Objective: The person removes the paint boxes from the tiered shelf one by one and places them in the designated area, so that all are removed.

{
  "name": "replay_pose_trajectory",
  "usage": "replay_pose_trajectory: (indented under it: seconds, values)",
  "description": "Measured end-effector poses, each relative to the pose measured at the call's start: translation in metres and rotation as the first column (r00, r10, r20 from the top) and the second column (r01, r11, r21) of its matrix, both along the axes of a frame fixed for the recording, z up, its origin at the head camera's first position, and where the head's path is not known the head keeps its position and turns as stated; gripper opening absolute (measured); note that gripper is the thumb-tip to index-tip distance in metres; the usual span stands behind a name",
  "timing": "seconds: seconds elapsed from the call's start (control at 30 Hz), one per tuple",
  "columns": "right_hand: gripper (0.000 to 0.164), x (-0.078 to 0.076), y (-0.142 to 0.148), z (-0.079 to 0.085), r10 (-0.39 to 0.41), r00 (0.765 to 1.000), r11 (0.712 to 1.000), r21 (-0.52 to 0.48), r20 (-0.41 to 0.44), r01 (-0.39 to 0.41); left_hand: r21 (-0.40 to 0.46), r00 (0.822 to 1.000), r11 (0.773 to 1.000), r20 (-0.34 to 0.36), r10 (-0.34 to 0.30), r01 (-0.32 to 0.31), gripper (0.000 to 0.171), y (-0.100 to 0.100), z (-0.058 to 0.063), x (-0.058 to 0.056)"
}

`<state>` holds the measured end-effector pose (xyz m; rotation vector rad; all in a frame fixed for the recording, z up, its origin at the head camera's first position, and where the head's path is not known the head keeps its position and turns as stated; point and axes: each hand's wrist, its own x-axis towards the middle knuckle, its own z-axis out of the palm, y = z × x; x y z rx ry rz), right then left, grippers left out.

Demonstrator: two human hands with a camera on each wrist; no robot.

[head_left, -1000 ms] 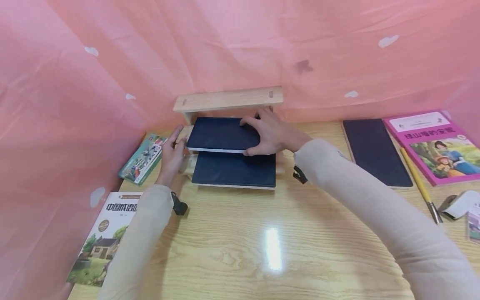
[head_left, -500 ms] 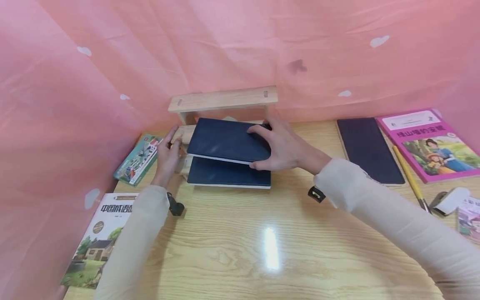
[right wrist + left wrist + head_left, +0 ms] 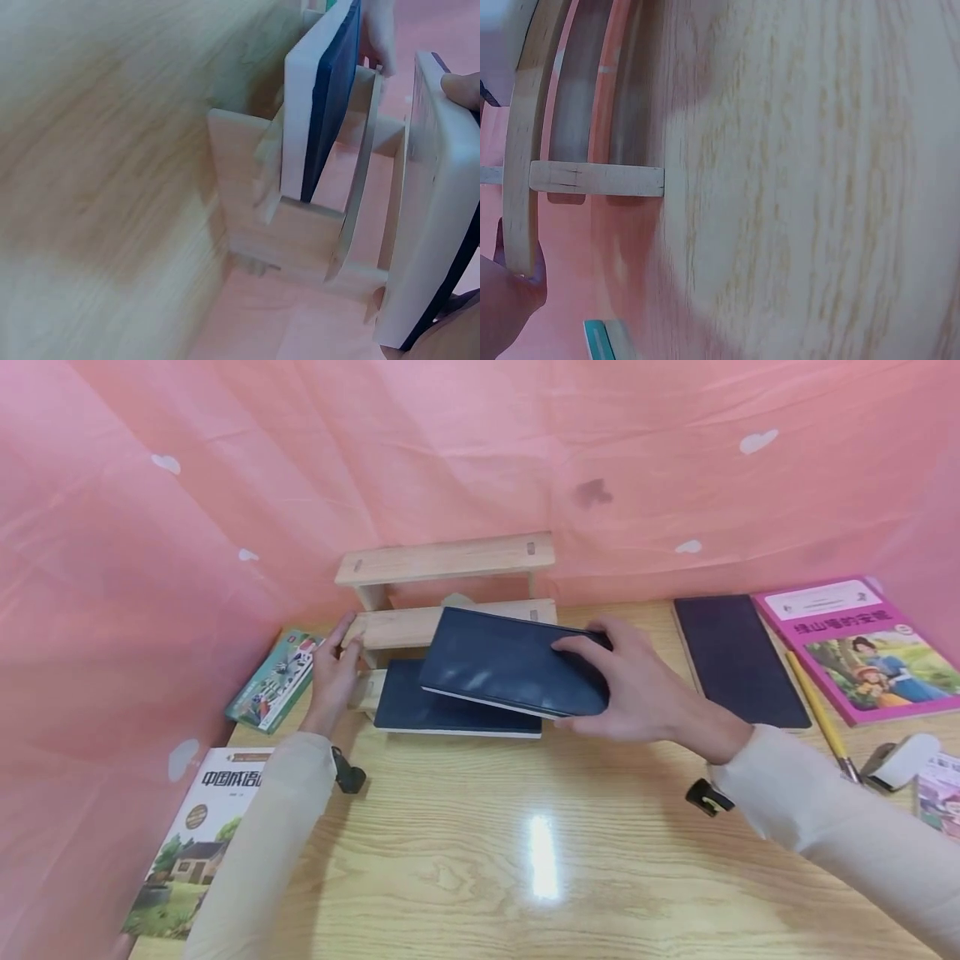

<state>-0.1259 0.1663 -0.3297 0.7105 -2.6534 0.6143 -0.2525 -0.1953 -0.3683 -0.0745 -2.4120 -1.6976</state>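
My right hand [image 3: 641,681] grips the right end of a flat dark-blue slab with a white underside [image 3: 510,662], tilted and raised off the shelves; its exact kind is unclear. A similar slab [image 3: 408,706] lies on the lowest step of a small wooden step rack [image 3: 446,560]. My left hand [image 3: 333,677] pinches the left end of the rack's middle board [image 3: 393,628]. Thumb and fingers wrap that board's end [image 3: 521,259] in the left wrist view. The right wrist view shows the held slab's white side [image 3: 424,217] close up, apart from the rack.
A third dark slab [image 3: 742,660] lies at right beside a pink book [image 3: 862,652], a yellow-handled brush [image 3: 817,706] and a white object [image 3: 903,762]. At left are a green box [image 3: 273,681] and a white-covered book [image 3: 198,843]. Pink cloth [image 3: 480,452] hangs behind.
The right hand has lifted the upper slab off the middle board and drawn it rightward and toward me, uncovering that board. The left hand has stayed on the rack.
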Motion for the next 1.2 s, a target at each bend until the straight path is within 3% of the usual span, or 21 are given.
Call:
replay_pose_trajectory:
  seconds: [0.17,0.43,0.5,0.57,0.73,0.83,0.93,1.2]
  values:
    - [0.078,0.018,0.018,-0.001,-0.043,0.999,0.999,-0.016,0.002,0.043,0.017,1.0,1.0,0.019,-0.002,0.002,0.041,-0.001,-0.001,-0.002]
    - [0.08,0.043,0.046,-0.01,-0.146,0.986,0.986,-0.067,0.08,0.151,-0.013,1.0,1.0,0.024,0.017,-0.017,0.038,-0.013,-0.021,-0.016]
    - [0.081,0.048,0.054,-0.013,-0.177,0.981,0.98,-0.082,0.084,0.184,-0.01,1.0,1.0,0.021,0.009,-0.009,0.038,-0.013,-0.022,-0.016]
    - [0.081,0.051,0.061,-0.016,-0.201,0.977,0.973,-0.096,0.077,0.208,-0.014,1.0,1.0,0.031,0.0,0.0,0.04,-0.009,-0.015,-0.012]
    - [0.08,0.055,0.076,-0.023,-0.241,0.968,0.962,-0.115,0.064,0.247,-0.034,0.999,0.999,0.047,0.005,-0.004,0.041,-0.005,-0.011,-0.01]
    - [0.079,0.057,0.083,-0.025,-0.26,0.964,0.957,-0.121,0.056,0.265,-0.042,0.999,0.999,0.05,0.007,-0.005,0.04,-0.01,-0.022,-0.019]
    - [0.079,0.058,0.089,-0.027,-0.283,0.958,0.95,-0.123,0.042,0.286,-0.05,0.998,0.999,0.061,0.014,-0.011,0.039,-0.01,-0.022,-0.019]
    - [0.08,0.05,0.099,-0.032,-0.385,0.921,0.906,-0.164,0.066,0.39,-0.044,0.999,0.999,0.042,0.019,-0.017,0.039,-0.01,-0.022,-0.02]
